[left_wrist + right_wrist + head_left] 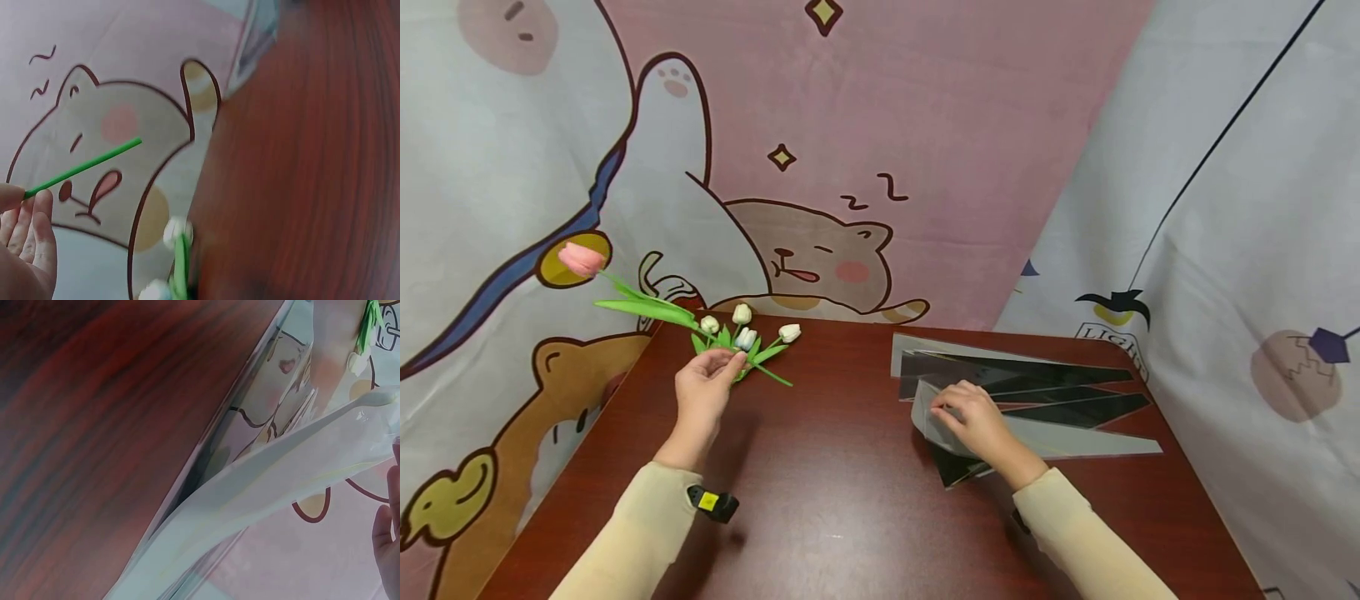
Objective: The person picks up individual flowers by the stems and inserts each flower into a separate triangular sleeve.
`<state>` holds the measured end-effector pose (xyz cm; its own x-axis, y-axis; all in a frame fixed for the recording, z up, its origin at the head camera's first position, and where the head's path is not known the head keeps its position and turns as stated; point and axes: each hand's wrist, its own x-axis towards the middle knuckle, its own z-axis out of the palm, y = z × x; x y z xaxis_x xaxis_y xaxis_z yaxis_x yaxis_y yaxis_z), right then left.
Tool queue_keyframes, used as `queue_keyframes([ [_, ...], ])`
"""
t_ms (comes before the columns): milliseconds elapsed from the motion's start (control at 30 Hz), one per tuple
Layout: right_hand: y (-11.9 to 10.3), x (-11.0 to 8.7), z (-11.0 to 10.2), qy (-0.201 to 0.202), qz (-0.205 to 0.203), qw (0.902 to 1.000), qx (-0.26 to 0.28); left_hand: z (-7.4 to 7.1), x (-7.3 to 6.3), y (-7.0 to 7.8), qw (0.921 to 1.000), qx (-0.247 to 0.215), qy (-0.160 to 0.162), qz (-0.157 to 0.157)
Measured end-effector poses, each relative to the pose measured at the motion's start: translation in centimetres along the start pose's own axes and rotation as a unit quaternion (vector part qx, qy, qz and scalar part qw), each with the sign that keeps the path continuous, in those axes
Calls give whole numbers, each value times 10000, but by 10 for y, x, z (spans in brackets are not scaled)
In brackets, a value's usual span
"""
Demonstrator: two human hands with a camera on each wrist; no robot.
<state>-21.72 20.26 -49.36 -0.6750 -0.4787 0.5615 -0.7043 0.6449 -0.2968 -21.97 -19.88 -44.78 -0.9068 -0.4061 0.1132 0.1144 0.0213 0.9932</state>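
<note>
Far left: pink tulip, head up and out past the worktop's left edge, long green leaf below it. Judged artificial, so very light; petals probably soft, easily crushed. Best hold: bare stem, clear of the petals.

Left grip: thumb and fingers pinch the stem, and the free stem end pokes out beyond them, plain in the left wrist view. Stem looks thin and fairly stiff; it may roll in a light pinch.

Just behind this grip: white tulips on the worktop, near its far-left part, with a bluish-white one among them.

Right of centre: right grip, fingers curled, apparently pinching the raised wide end of a pale tapered sheet; the exact contact is hard to make out. Right wrist view shows this sheet bowing — thin, flexible film, likely slippery and prone to creasing. Best hold: one edge at the wide end, lightly.

Beyond and partly beneath: dark tapered sheets, overlapping — they may cling together.
</note>
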Motion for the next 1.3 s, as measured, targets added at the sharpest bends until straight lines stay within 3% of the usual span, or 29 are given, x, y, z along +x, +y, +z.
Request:
queue_keyframes([
  [133,-2,1,0,38,61,10000,-34,18,-8,-1,9982,-582,-59,-161],
  [533,-9,11,5,125,318,9993,-154,66,-31,-10,9875,-1450,-496,-366],
  [1000,-21,26,13,450,11,9988,-207,112,-59,-11,9824,-1640,-879,-152],
  [1300,-27,31,15,498,117,9987,-85,129,-67,-12,9820,-1634,-945,32],
])
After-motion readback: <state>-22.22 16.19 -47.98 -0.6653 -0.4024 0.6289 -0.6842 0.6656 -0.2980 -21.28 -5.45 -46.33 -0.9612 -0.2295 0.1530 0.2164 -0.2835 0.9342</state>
